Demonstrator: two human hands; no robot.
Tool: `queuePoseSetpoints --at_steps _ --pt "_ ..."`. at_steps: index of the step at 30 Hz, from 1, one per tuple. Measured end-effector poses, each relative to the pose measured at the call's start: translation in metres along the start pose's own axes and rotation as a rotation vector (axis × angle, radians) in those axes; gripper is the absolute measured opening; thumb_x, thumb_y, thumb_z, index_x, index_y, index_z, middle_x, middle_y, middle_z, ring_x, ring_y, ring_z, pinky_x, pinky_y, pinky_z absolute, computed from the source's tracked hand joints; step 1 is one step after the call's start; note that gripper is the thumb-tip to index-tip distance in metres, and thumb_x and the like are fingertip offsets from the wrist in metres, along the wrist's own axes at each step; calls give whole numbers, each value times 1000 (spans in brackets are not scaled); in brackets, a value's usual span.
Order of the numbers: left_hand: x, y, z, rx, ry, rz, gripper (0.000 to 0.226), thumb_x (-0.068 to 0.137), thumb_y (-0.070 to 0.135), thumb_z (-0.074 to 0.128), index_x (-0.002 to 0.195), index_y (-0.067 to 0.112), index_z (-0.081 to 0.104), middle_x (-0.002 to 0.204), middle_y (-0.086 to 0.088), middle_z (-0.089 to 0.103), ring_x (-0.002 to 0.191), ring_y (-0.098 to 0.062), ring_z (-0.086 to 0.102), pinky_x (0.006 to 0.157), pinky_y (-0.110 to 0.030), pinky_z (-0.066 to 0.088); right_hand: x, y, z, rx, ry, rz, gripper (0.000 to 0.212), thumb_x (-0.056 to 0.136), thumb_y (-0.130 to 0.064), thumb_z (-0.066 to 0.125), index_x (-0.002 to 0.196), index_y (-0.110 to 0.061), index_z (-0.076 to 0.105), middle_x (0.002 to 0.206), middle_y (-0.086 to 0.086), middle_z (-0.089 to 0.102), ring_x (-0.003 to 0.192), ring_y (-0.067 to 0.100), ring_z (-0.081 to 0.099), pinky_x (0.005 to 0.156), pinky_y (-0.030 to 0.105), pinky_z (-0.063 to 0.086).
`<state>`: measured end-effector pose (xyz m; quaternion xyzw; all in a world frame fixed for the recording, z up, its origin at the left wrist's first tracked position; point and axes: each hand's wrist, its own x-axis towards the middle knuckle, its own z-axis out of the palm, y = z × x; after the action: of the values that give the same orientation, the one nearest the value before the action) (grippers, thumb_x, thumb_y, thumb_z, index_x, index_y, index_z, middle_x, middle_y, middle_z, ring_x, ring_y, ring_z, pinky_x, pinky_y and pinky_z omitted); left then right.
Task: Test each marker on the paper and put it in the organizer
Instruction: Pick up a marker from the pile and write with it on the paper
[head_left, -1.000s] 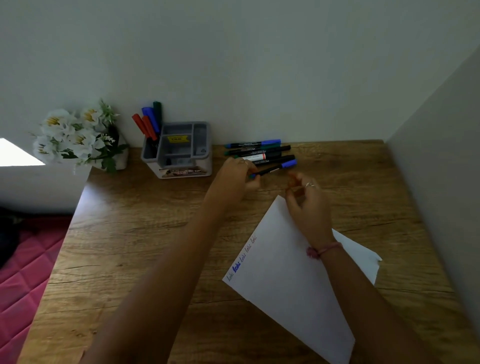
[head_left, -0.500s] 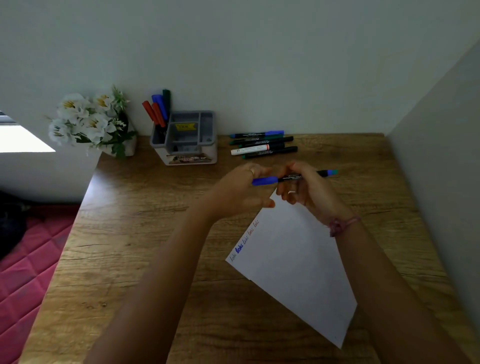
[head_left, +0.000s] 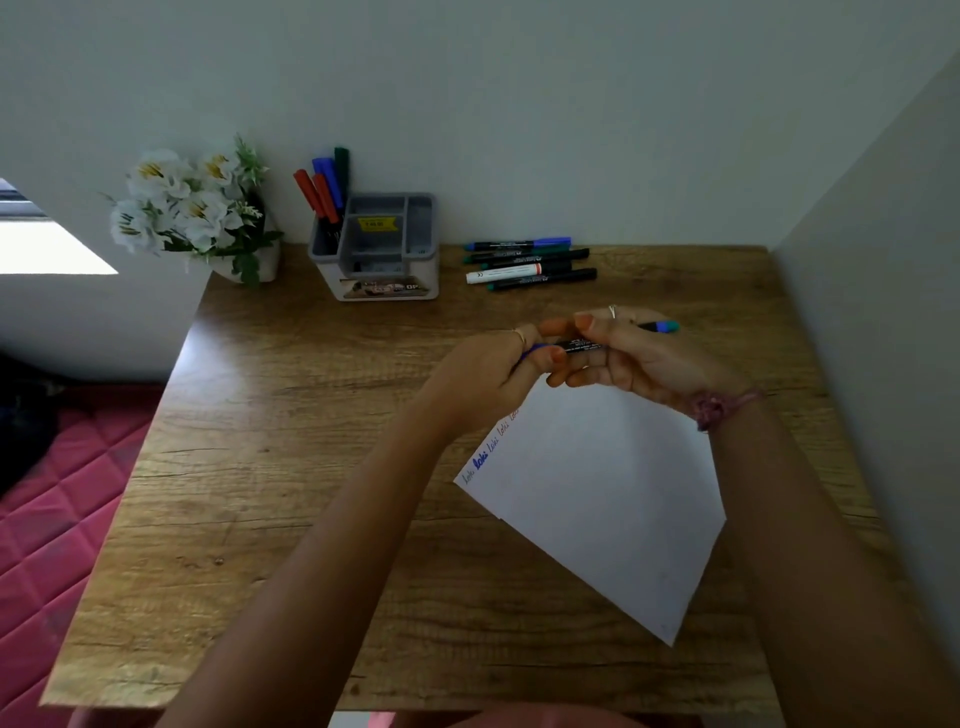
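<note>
My left hand (head_left: 498, 374) pinches the blue cap and my right hand (head_left: 631, 358) grips the marker (head_left: 582, 345) barrel above the paper (head_left: 597, 499): uncapping, then 1 test stroke.

Single head-worn view, angled forward and down over the desk (head_left: 291, 467), close.
</note>
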<state>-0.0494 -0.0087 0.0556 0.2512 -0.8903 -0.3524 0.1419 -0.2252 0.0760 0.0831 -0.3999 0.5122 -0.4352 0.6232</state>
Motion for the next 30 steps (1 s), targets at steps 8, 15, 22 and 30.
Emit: queuePoseSetpoints --at_steps 8,15,22,30 --pt "-10 -30 -13 4 37 -261 40 82 66 43 71 28 48 61 5 48 54 -8 42 53 -21 32 -9 0 -12 -17 -23 77 35 90 -25 47 120 -10 59 113 11 68 106 27 64 82 28 54" --pt "-2 -57 -11 12 18 -406 36 81 53 61 92 19 52 71 5 52 60 -8 46 57 -21 38 2 47 11 -83 406 -73 18 86 2 59 103 -3 66 94 9 70 85 18 69 77 27 56" --pt "19 -64 7 93 -114 -405 65 72 55 70 117 12 51 98 1 51 90 -17 54 78 -33 48 15 83 29 -297 393 -160 16 79 1 59 81 -13 66 64 -11 64 61 3 59 63 16 48" --pt "39 -67 8 243 -251 -404 66 62 59 75 108 16 53 98 0 56 85 -15 51 69 -28 42 18 87 29 -342 338 -187 16 77 -3 56 83 -16 63 74 -5 65 68 15 65 68 26 55"
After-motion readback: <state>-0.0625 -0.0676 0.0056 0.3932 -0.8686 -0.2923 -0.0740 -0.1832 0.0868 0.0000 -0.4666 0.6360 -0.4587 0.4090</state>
